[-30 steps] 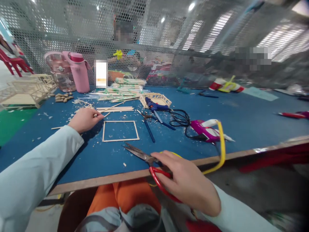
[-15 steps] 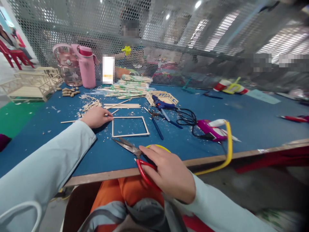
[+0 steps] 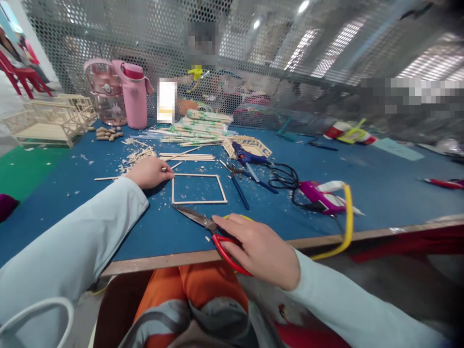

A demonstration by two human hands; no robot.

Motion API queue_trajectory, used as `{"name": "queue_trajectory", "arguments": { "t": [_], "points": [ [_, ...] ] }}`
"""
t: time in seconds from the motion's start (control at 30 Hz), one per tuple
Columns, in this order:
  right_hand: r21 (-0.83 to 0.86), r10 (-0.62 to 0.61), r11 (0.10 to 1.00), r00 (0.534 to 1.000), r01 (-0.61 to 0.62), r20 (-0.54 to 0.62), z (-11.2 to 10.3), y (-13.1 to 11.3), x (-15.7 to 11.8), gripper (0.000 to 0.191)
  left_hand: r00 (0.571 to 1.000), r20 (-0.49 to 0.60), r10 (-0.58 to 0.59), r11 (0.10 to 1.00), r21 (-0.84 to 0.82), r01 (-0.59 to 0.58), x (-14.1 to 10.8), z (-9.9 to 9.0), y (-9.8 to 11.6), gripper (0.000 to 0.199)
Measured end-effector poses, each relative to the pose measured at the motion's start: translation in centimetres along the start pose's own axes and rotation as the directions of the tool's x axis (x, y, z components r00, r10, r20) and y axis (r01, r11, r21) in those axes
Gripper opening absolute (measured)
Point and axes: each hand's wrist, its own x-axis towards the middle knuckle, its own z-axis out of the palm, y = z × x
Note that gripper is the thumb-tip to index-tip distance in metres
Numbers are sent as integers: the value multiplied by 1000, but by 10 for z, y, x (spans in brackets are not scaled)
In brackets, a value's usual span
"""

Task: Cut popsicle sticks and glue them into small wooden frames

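A rectangular frame of thin wooden sticks [image 3: 199,202] lies flat on the blue table [image 3: 152,237]. At its upper left corner is my left hand [image 3: 148,172], its fingers pinched on a short stick piece [image 3: 164,169]. My right hand [image 3: 261,244] is wrapped round the red handles of the scissors [image 3: 221,245]. The scissors' blades are nearly closed and point left, just below the frame. A small stick bit [image 3: 207,239] lies beside the scissors.
Behind the frame are loose sticks [image 3: 188,157], wood scraps [image 3: 139,154] and wrapped stick bundles [image 3: 203,125]. Pliers [image 3: 239,191], a blue glue gun [image 3: 250,155] and a purple glue gun [image 3: 321,197] lie to the right. A pink bottle [image 3: 135,99] and peanuts [image 3: 107,134] stand back left.
The scissors' blades have closed further, and a small stick bit now shows beside them. My left hand stays at the frame's corner. The whole view has shifted slightly.
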Motion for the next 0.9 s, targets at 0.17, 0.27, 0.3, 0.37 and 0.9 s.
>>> {"name": "queue_trajectory", "arguments": {
  "t": [0.17,0.27,0.3,0.37,0.9],
  "points": [
    [-25,25,999,1000,-24,15,2,-4,1,41,1000,14,-15,1000,5,15,0,-1,0,32],
    [0,13,1000,1000,-13,-15,6,-7,2,41,999,26,-33,999,4,32,0,-2,1,33],
    [9,15,1000,1000,-14,-22,7,-8,3,41,999,30,-37,999,2,37,0,-3,1,34],
    [23,26,999,999,-25,-22,8,-12,5,42,998,34,-43,999,-3,43,-1,-3,1,34],
    [-33,202,978,977,-204,-64,15,-36,-6,40,999,40,-36,999,-7,36,-1,-3,-1,35]
  ]
}}
